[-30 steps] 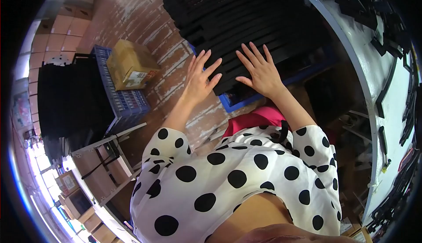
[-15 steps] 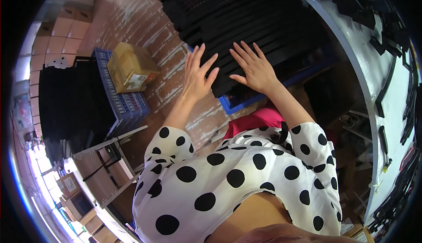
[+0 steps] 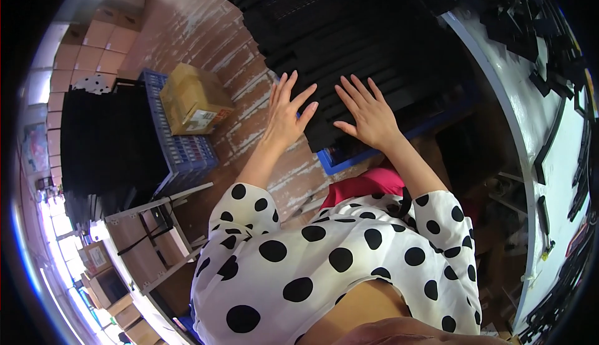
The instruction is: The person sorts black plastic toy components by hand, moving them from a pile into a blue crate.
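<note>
A tall stack of black flat panels (image 3: 349, 39) was seen in a blue crate (image 3: 340, 159) on the brick floor, its long axis running away from the person toward the upper left. The right hand (image 3: 369, 117) was laid flat on the near end of the stack, fingers spread wide, nothing gripped. The left hand (image 3: 287, 115) was held at the stack's left edge, fingers likewise splayed and empty; whether it touched could not be told. The right hand was nearer the stack's middle.
</note>
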### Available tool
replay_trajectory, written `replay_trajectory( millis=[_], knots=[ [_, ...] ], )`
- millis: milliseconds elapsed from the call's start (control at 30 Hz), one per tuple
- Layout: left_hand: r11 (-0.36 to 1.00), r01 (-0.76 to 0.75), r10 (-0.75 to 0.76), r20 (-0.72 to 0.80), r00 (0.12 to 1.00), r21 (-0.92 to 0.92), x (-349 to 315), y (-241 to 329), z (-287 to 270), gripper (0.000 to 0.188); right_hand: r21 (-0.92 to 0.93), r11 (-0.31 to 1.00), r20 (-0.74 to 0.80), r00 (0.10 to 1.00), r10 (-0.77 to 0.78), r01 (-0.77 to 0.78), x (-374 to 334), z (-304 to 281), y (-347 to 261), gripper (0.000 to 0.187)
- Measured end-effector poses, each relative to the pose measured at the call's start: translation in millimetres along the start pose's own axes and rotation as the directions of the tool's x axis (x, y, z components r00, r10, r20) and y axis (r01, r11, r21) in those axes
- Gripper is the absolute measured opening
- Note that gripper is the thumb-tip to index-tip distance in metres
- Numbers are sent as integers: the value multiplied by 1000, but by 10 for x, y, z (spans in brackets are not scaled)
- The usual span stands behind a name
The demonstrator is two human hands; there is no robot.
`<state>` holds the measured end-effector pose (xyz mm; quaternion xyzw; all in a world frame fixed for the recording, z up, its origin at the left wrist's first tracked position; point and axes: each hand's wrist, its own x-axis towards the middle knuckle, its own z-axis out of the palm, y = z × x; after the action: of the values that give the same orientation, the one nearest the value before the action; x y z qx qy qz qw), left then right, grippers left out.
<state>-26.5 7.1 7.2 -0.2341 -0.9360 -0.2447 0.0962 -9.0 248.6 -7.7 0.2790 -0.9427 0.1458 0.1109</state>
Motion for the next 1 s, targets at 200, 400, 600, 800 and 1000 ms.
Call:
replay_trajectory(
  millis=[200, 400, 600, 800, 1000],
  knots=[
    [997, 41, -36, -79, 996, 63, 276, -242, -178, 40, -13, 1000, 9, 1000, 2, -1, 21, -27, -19, 76],
    [984, -15, 12, 19, 1000, 176, 368, -335, -149, 41, -8, 1000, 47, 999, 12, -12, 6, -34, -18, 77],
    [998, 63, -60, -105, 993, 27, 533, -508, -246, 37, -9, 1000, 54, 998, 21, -20, -2, -59, -29, 76],
    [993, -32, 37, -49, 998, 113, 716, -600, -188, 34, 4, 1000, 78, 997, 23, -23, -10, -94, -53, 78],
    [970, -83, 77, 33, 996, 227, 727, -601, -81, 35, -1, 1000, 59, 998, 20, -20, -22, -91, -48, 76]
  ],
)
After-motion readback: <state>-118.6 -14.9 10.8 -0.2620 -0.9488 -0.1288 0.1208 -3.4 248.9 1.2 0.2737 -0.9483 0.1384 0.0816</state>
